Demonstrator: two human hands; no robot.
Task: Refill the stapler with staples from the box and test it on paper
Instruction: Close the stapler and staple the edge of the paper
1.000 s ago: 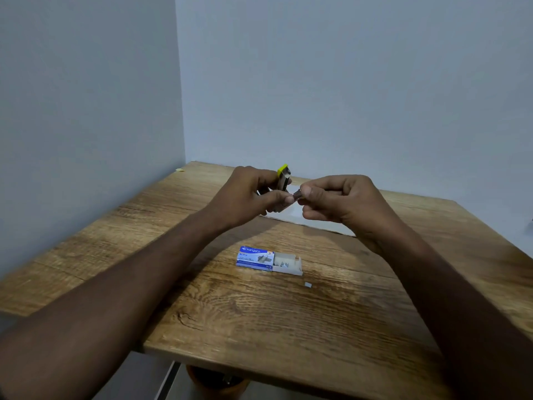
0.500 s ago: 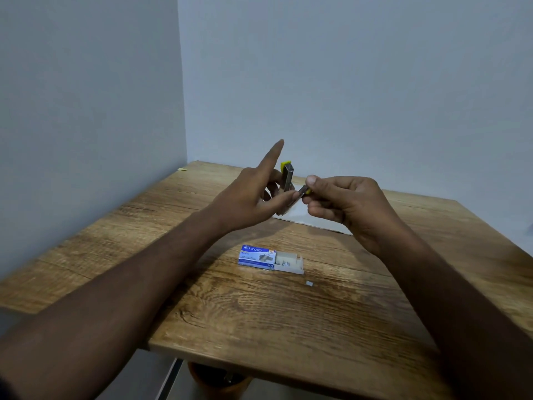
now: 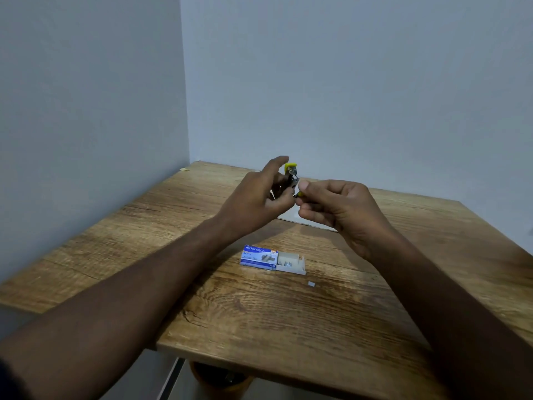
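Head view is showing both hands raised above the far middle of the wooden table (image 3: 288,319). The left hand (image 3: 253,200) is gripping the small yellow stapler (image 3: 291,176) with thumb and lower fingers, its forefinger lifted clear, probably to leave the open magazine exposed. The right hand (image 3: 337,204) is pinching something small at the stapler's mouth, likely a staple strip, though it is too tiny to tell. The staple box (image 3: 261,255) is lying nearer, its tray slid out rightward for easy reach. White paper (image 3: 308,222) is waiting under the hands; a loose grey bit (image 3: 311,283) is lying right of the box.
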